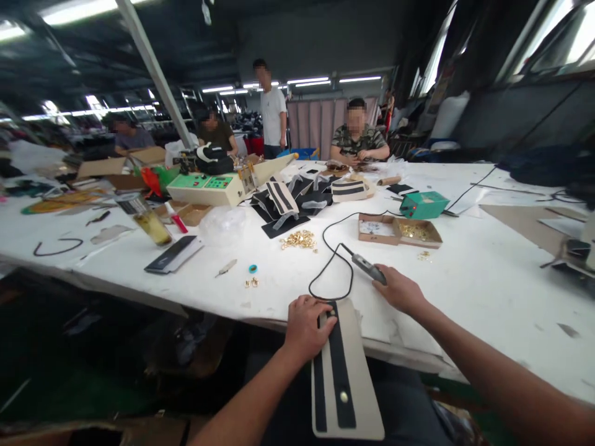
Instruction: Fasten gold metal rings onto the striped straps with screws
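Observation:
My left hand (307, 328) grips the upper end of a flat beige panel with black stripes (364, 387), its thumb and fingertips close to a small metal fitting. The panel hangs over the table's near edge toward my lap. A round gold stud (344, 397) shows low on the wider stripe. On the tabletop, my right hand (400, 289) is closed around one end of a grey corded electric screwdriver (367, 268); the fingers hide that end. Its black cable (324, 238) loops across the table toward a green box (424, 204).
Beyond my hands lie a pile of gold fittings (299, 240) and a cardboard tray (379, 237) of small parts. Black and beige pieces (302, 201) are heaped farther back. Leftward stand a jar of liquid (151, 226), a notebook (173, 255) and a green-panelled machine (204, 189). People sit across the table.

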`<state>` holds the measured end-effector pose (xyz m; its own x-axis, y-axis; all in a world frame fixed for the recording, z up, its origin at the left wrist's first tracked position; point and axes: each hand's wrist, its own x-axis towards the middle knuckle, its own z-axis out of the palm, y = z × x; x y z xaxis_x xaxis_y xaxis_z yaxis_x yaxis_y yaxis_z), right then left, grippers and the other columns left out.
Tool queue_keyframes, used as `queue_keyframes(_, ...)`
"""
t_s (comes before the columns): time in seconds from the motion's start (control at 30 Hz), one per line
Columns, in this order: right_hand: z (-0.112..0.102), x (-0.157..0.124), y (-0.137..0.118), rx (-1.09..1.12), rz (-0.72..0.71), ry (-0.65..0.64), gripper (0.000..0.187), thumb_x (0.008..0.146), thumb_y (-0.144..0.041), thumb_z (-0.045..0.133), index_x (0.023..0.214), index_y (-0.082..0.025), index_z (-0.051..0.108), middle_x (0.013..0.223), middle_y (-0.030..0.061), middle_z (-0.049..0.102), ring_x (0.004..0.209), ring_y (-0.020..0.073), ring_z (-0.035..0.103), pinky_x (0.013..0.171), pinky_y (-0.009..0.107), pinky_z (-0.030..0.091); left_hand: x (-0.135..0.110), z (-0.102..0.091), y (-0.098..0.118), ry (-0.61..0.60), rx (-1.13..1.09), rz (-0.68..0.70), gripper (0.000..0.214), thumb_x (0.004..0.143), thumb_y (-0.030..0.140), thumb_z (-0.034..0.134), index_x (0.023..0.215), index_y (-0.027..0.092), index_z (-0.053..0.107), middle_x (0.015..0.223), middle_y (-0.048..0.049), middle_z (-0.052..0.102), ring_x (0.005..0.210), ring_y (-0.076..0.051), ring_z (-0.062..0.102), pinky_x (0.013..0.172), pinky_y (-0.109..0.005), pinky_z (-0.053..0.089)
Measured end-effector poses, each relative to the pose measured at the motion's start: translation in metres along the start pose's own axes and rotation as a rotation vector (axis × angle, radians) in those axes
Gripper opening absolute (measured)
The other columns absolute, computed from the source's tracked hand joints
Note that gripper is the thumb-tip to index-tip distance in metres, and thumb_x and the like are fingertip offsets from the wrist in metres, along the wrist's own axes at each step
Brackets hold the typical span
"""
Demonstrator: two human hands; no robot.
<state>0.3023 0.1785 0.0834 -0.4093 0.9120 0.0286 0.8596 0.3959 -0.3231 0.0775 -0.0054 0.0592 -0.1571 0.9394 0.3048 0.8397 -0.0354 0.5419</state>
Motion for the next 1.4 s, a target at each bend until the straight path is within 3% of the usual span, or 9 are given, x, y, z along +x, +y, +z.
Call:
queue_keyframes(0.1, 0.016, -0.022, 0.007, 0.001, -0.078, 0.087, 0.058, 0.091, -0.025, 0.058, 0.148, -0.015, 0.057, 0.14, 0.0194, 0.064, 0.124, 0.0381, 0.062, 0.1, 0.052, 0.051, 0.001, -0.006, -0.002, -0.039, -0.002, 0.028, 0.019, 0.09, 0.023, 0.072, 0.106, 0.029, 0.08, 0.113, -0.0023, 0.078, 0.112, -0.029, 0.064, 0.1, -0.051, 0.047)
queue_keyframes(0.2, 0.031, -0.059, -0.007, 0.011, -0.449, 0.152, 0.079, 0.077, -0.009, 0.057, 0.155, -0.023, 0.052, 0.161, 0.0138, 0.049, 0.151, 0.0363, 0.041, 0.119, 0.057, 0.038, 0.001, -0.011, -0.005, -0.104, -0.013, 0.034, 0.03, 0.092, 0.017, 0.062, 0.112, 0.032, 0.08, 0.118, -0.0016, 0.078, 0.116, -0.029, 0.062, 0.103, -0.052, 0.046)
queue_keyframes(0.3, 0.048, -0.09, -0.023, 0.067, -0.784, -0.005, 0.09, 0.066, -0.003, 0.055, 0.151, -0.031, 0.057, 0.164, 0.0082, 0.047, 0.153, 0.034, 0.041, 0.12, 0.057, 0.04, 0.0, -0.013, -0.011, -0.145, -0.019, 0.042, 0.042, 0.09, 0.013, 0.056, 0.118, 0.034, 0.079, 0.122, -0.0018, 0.077, 0.118, -0.03, 0.061, 0.104, -0.052, 0.046)
queue_keyframes(0.47, 0.05, -0.094, -0.043, 0.357, -0.933, 0.127, 0.049, 0.087, -0.009, 0.054, 0.128, -0.029, 0.072, 0.138, 0.0116, 0.07, 0.13, 0.0294, 0.063, 0.108, 0.048, 0.051, -0.003, -0.018, -0.018, -0.174, -0.211, -0.017, 0.044, 0.091, 0.017, 0.051, 0.122, 0.03, 0.079, 0.121, -0.0053, 0.078, 0.119, -0.03, 0.063, 0.109, -0.052, 0.046)
queue_keyframes(0.57, 0.019, -0.083, -0.064, 0.648, -0.814, 0.145, 0.022, 0.103, -0.029, 0.056, 0.111, -0.026, 0.076, 0.107, 0.0078, 0.078, 0.099, 0.0236, 0.072, 0.09, 0.037, 0.057, -0.004, -0.03, -0.009, -0.085, -0.671, -0.279, 0.04, 0.096, 0.048, 0.06, 0.119, 0.023, 0.08, 0.118, -0.0113, 0.079, 0.118, -0.033, 0.066, 0.111, -0.052, 0.047)
queue_keyframes(0.77, -0.04, -0.05, -0.116, 1.092, -0.274, -0.105, 0.047, 0.098, -0.064, 0.059, 0.089, -0.019, 0.066, 0.078, 0.0018, 0.07, 0.068, 0.0189, 0.063, 0.06, 0.028, 0.049, -0.004, -0.073, 0.04, -0.034, -1.582, -0.463, 0.081, 0.09, 0.084, 0.052, 0.13, 0.016, 0.073, 0.124, -0.0167, 0.077, 0.128, -0.038, 0.065, 0.112, -0.053, 0.05)
queue_keyframes(0.97, -0.018, -0.033, -0.124, 1.037, -0.229, -0.176, 0.047, 0.095, -0.062, 0.064, 0.114, -0.019, 0.069, 0.09, 0.0039, 0.074, 0.077, 0.0218, 0.068, 0.067, 0.032, 0.054, -0.004, -0.069, 0.051, 0.143, -1.528, -0.74, 0.053, 0.085, 0.042, 0.084, 0.13, 0.016, 0.07, 0.109, -0.0119, 0.081, 0.103, -0.032, 0.078, 0.09, -0.044, 0.064)
queue_keyframes(1.13, 0.005, -0.051, -0.111, 0.749, -0.373, 0.249, 0.037, 0.097, -0.047, 0.068, 0.125, -0.022, 0.069, 0.102, 0.0075, 0.07, 0.087, 0.0227, 0.066, 0.079, 0.037, 0.055, -0.011, -0.046, 0.032, 0.365, -1.438, -0.797, 0.05, 0.085, 0.046, 0.082, 0.125, 0.017, 0.072, 0.107, -0.0117, 0.082, 0.107, -0.032, 0.076, 0.093, -0.043, 0.063)
queue_keyframes(1.4, 0.033, -0.077, -0.126, 0.647, -0.525, 0.105, 0.012, 0.092, -0.027, 0.076, 0.104, -0.024, 0.073, 0.09, 0.0031, 0.069, 0.082, 0.0205, 0.067, 0.076, 0.033, 0.053, -0.025, -0.029, 0.015, 0.449, -1.002, -0.67, 0.051, 0.092, 0.064, 0.068, 0.102, 0.015, 0.078, 0.097, -0.0078, 0.08, 0.098, -0.027, 0.072, 0.092, -0.035, 0.054)
